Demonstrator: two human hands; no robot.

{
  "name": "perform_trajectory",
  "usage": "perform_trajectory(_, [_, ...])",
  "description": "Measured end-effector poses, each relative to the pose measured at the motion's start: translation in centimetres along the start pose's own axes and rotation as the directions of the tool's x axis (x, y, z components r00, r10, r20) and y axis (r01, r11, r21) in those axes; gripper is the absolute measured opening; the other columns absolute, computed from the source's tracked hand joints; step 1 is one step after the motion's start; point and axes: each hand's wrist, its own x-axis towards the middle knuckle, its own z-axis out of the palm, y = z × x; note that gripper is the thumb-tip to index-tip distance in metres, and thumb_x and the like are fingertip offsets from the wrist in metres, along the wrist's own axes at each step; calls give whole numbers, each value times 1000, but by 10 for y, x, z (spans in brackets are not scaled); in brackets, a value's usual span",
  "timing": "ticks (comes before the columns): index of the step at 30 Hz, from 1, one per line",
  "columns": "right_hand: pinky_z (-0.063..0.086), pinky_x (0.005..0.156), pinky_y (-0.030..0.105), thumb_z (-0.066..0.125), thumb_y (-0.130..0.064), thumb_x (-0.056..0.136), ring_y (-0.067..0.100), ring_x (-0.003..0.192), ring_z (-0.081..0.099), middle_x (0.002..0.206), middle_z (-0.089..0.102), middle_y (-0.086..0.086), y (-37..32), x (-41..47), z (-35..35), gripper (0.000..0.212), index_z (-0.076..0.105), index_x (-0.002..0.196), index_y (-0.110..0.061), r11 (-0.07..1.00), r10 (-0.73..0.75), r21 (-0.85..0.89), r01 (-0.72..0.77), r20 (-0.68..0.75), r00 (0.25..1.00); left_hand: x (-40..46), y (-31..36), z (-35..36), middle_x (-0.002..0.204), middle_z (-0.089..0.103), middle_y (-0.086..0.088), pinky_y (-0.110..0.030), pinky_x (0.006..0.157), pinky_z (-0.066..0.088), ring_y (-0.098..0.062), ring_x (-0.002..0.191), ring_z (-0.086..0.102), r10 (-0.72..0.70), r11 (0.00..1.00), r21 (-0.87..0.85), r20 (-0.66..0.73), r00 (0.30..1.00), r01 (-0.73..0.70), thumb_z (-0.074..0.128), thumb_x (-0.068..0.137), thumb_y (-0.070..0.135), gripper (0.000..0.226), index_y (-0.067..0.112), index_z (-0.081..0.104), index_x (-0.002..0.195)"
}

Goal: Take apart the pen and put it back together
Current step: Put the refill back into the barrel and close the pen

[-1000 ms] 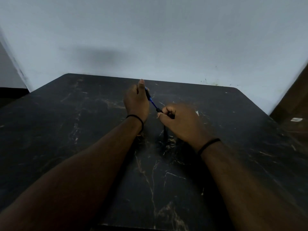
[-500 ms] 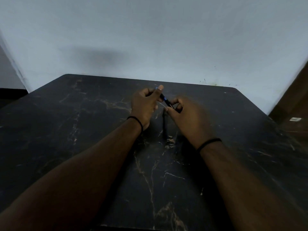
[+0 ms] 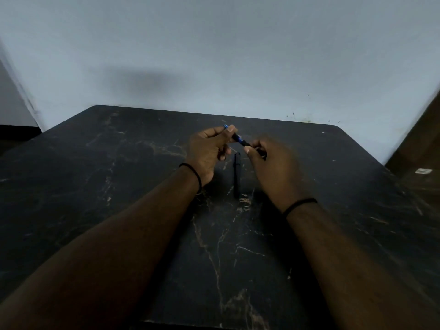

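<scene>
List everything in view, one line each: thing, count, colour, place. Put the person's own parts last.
pen: one, black with blue at the far tip and a blue band, held in the air between both hands above the table's middle.
loose pen part: one, black, lying flat on the table between the wrists, pointing away from the person; cap or barrel, cannot tell.
table: one, black with pale marble veins, fills the lower view.
wall: one, pale grey-blue, behind the table.
wristbands: two, black, one on each wrist.
left hand: one, its fingers pinch the pen's far, blue-tipped end.
right hand: one, its fingers curl round the pen's near end.
</scene>
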Motion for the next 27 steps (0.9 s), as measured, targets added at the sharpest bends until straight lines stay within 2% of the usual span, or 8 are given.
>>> perform_trajectory(8, [33,54,28,56,-28,98,15,64,49,69,53,-6,-2,0,2,16,57,83,-26,1000,0,15,0,17,1000,0,0,-2,86,75,-4,-20,45,38,-11,53,49,-10,1000,-27,41,999,11,65,91,18,17,6,72,100])
perform_trajectory(12, [43,61,27,60,-26,96,9,71,56,80,61,-6,-2,-1,5,4,62,98,-23,993,-5,117,5,-2,1000,0,0,-2,87,75,-4,-20,45,37,-10,52,48,-17,998,-60,78,997,22,63,92,18,17,6,71,101])
perform_trajectory(14, [44,62,21,68,-24,90,3,75,57,84,60,-10,-2,-2,5,15,58,101,-25,986,18,166,-14,-18,1000,0,0,-2,86,75,-3,-19,45,37,-9,51,49,-15,998,-67,77,997,21,63,92,18,17,6,71,101])
perform_trajectory(17, [36,57,13,71,-16,86,-3,69,52,77,53,-15,-2,-2,5,24,52,91,-28,987,36,159,-29,-45,998,1,0,-2,87,75,-4,-19,45,37,-8,50,49,-9,998,-64,65,998,13,64,92,18,15,7,71,100])
perform_trajectory(18, [36,57,13,70,-15,87,-1,68,52,76,53,-14,-1,-2,5,22,52,89,-28,989,37,147,-30,-47,998,1,0,-2,87,75,-5,-20,45,37,-9,50,49,-10,998,-63,61,998,14,64,92,18,16,7,71,100])
perform_trajectory(21, [38,57,23,63,-22,94,9,67,52,75,56,-7,0,-1,5,12,56,85,-24,996,33,78,-31,-19,999,1,0,-2,89,74,-6,-20,45,36,-10,52,49,-13,998,-61,58,998,16,64,92,18,18,5,71,102])
perform_trajectory(24, [31,53,28,50,-32,101,14,61,50,69,54,-4,1,1,6,24,59,84,-19,998,57,-33,-56,27,998,0,0,-3,88,74,-5,-20,46,37,-9,52,50,-9,998,-62,63,998,13,64,91,18,17,7,72,101])
perform_trajectory(27, [39,57,27,61,-35,95,9,68,55,79,59,-9,0,1,6,14,59,97,-21,993,87,82,-87,7,996,-1,0,-3,87,75,-3,-20,46,38,-9,51,50,-4,998,-63,69,998,9,64,92,18,14,9,72,98])
